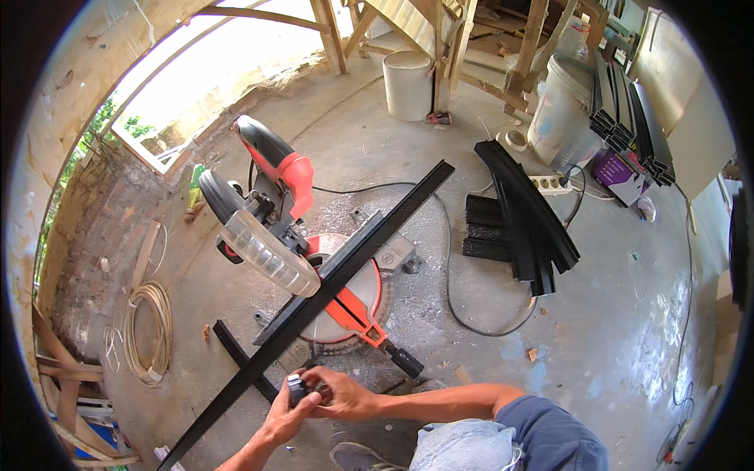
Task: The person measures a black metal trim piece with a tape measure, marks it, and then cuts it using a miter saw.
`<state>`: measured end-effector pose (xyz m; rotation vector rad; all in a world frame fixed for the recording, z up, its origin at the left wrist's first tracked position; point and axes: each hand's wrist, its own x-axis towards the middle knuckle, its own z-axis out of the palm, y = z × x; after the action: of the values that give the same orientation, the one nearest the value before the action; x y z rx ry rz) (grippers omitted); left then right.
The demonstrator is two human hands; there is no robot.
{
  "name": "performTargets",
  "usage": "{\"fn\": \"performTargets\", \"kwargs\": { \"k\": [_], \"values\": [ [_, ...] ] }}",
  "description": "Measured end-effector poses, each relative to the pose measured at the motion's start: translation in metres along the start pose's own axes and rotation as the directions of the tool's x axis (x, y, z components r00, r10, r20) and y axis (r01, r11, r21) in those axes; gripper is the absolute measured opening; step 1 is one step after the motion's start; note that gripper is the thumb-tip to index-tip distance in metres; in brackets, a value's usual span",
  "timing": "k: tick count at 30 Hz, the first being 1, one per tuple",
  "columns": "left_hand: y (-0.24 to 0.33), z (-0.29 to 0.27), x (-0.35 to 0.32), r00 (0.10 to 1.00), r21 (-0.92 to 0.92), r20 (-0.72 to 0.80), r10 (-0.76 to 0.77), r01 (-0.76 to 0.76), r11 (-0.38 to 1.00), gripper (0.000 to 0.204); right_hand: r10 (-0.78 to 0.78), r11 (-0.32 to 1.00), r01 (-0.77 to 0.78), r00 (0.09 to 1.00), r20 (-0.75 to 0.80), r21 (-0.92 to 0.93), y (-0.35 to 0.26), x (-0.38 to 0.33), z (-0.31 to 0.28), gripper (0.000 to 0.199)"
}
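Observation:
Near the lower middle, both hands meet around a small black object [297, 388] with a pale, shiny face; its exact kind is unclear. My left hand [286, 414] grips it from below, thumb pressed to its side. The fingers of my right hand [344, 395] curl against its right side. Just beyond them, a long black profile bar [369, 245] lies diagonally across the red and grey miter saw [345, 300]. The saw's head [275, 157] is raised, with a clear blade guard [271, 255]. A shorter black bar [236, 351] lies on the floor, passing under the long one.
Cut black profile pieces [518, 212] lie on the floor at right, beside a white power strip [550, 185]. A black cord [448, 267] loops between them and the saw. A coiled hose [151, 330] rests at left. White buckets [408, 86] and bundled profiles [628, 110] stand farther back.

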<state>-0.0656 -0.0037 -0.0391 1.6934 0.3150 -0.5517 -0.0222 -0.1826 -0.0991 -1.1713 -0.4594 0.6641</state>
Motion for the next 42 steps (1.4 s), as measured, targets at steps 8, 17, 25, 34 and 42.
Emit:
{"fn": "performTargets", "kwargs": {
  "k": [8,17,25,34,42],
  "values": [
    [0.017,-0.006,0.010,0.979,0.516,-0.110,0.171,-0.090,0.852,0.063,-0.036,0.990,0.021,0.993,0.111,0.137,0.002,0.019,-0.016,0.056],
    [0.013,-0.044,0.011,0.932,0.880,-0.115,0.344,-0.065,0.470,0.041,-0.044,0.922,0.079,0.994,-0.102,0.379,0.003,0.032,-0.086,0.010],
    [-0.061,-0.133,-0.010,0.904,0.845,-0.272,0.330,0.061,0.531,0.024,-0.189,0.952,0.299,0.411,-0.892,-0.064,-0.043,0.076,-0.344,0.012],
    [-0.091,-0.135,0.001,0.921,0.777,-0.335,0.200,0.150,0.611,0.026,-0.457,0.885,-0.064,0.057,-0.887,-0.461,-0.029,0.099,-0.536,0.011],
    [-0.095,-0.134,-0.002,0.896,0.804,-0.379,0.231,0.195,0.562,0.027,-0.418,0.882,-0.170,0.147,-0.896,-0.439,-0.027,0.110,-0.523,0.019]
  ]
}}
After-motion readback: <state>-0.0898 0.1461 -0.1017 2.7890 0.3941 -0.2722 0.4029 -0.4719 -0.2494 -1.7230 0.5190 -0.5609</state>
